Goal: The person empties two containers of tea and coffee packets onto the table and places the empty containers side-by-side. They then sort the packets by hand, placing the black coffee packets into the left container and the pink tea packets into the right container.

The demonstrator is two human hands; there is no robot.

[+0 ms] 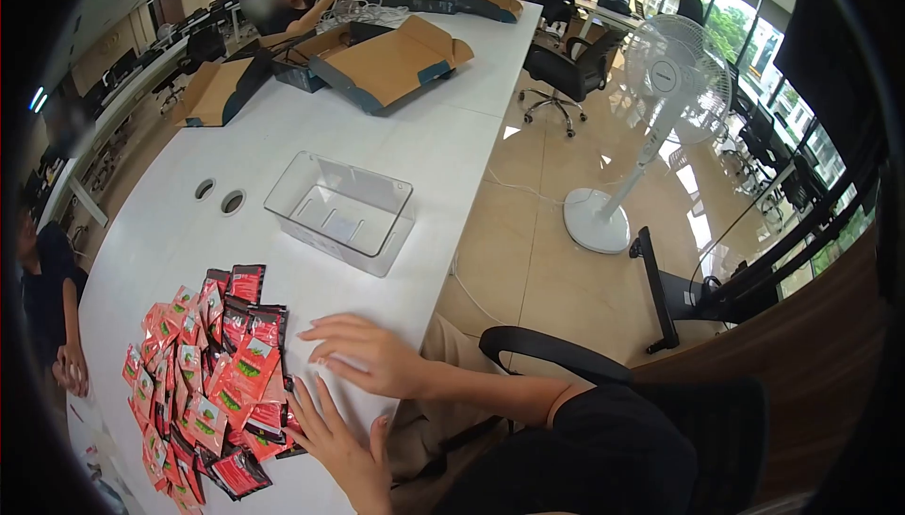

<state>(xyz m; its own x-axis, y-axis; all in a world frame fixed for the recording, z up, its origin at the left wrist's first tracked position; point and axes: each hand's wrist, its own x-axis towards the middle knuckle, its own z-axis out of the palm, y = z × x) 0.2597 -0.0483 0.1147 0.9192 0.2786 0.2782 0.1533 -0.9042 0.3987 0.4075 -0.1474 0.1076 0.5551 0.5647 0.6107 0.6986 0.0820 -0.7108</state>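
Many red sachets [212,383], print illegible, left hand [337,444], right hand [363,355] alongside

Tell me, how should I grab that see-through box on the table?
Take the clear box by its rim, coming down from above. It stands upright with an open top and looks empty, so your fingers can slip inside one long wall with the thumb outside for a firm grip. The wall facing the red packets is probably easiest, as nothing stands in front of it.
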